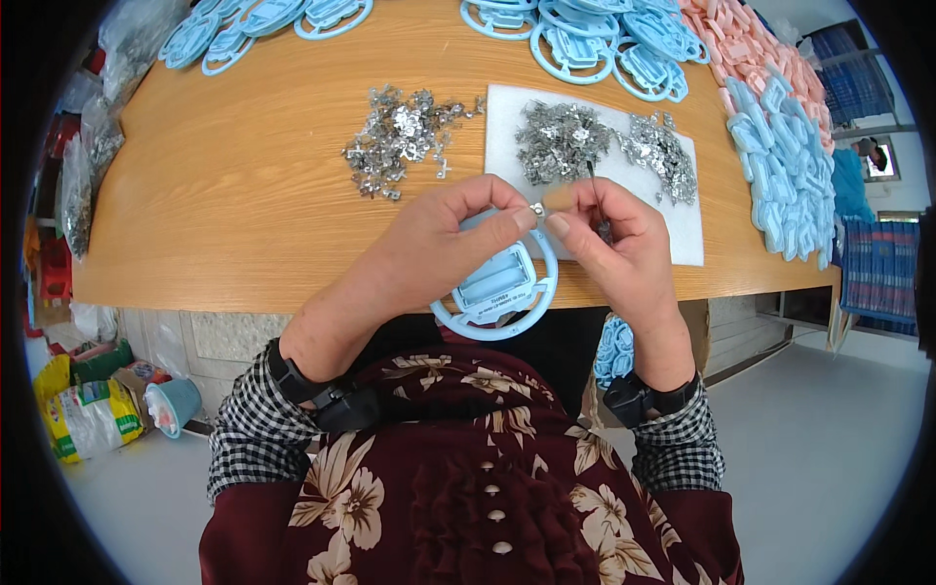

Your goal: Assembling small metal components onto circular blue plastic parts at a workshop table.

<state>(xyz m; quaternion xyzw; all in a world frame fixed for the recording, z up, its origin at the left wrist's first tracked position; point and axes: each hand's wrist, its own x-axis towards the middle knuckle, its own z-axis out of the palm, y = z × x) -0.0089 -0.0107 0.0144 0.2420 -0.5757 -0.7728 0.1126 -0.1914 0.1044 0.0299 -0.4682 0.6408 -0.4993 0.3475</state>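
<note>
"What are you holding there?"

"A small metal clip (pixel 537 210), up over the near left part of the white board (pixel 678 244). My left hand (pixel 473 226) has its fingers clamped on it."

"And your right hand (pixel 624 249)?"

"Just beside the clip, over the board as well. Its thumb and forefinger come close to the clip; whether they touch it, I can't tell. The fingers are closed round a thin dark tool (pixel 591 175), which pokes up from them."

"What's underneath?"

"A pale blue ring-shaped frame (pixel 497 285), at the board's near left corner, partly behind my left hand and reaching past the edge of the counter (pixel 244 195)."

"And farther out?"

"Two heaps of silvery bits lie on the board, a left heap (pixel 565 141) and a right heap (pixel 660 156). Left of the board is a third heap (pixel 395 136). Beyond the board I've got more blue frames (pixel 573 49). To its right there's a pile of blue plastic pieces (pixel 780 166), with pink pieces (pixel 756 44) behind them."
</note>
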